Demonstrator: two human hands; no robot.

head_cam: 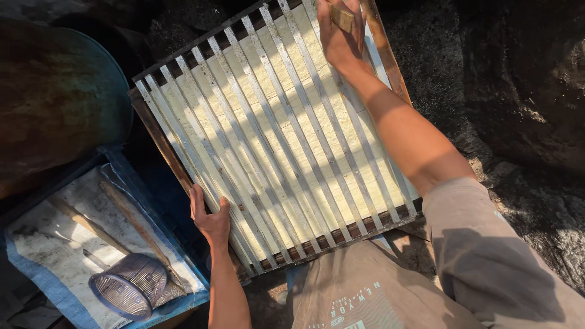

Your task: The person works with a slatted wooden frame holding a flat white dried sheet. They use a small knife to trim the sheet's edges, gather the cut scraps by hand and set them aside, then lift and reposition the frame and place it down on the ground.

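Far left: a large dark rounded vessel [55,97] with a teal rim, mostly in shade. Below it, a blue-edged tray [36,268] with a pale, dusty bed carries two long sticks [131,222] and a small mesh basket [129,285] lying on its side.

Left hand [210,219]: fingers wrapped over the lower left edge of the slatted frame [274,140], thumb on top of the slats, closed on the frame's side rail.

The slatted frame sits at the centre of the view, tilted so that its long slats run diagonally from lower left to upper right. Slats are thin, pale, whitish and closely spaced, roughly parallel; some look slightly bowed. Beneath them lies a cream-coloured sheet, seen through the gaps in strips. Outer rails are darker brown wood, worn at the edges. Strong sunlight throws banded shadows across the surface. The near edge rests against the person's lap; the far edge reaches the top of the view.

Right hand [340,36]: at the frame's upper right, pressed on the slats, fingers closed around a small wooden block [342,18].

Right side: dark, rough ground [524,91], partly sunlit.
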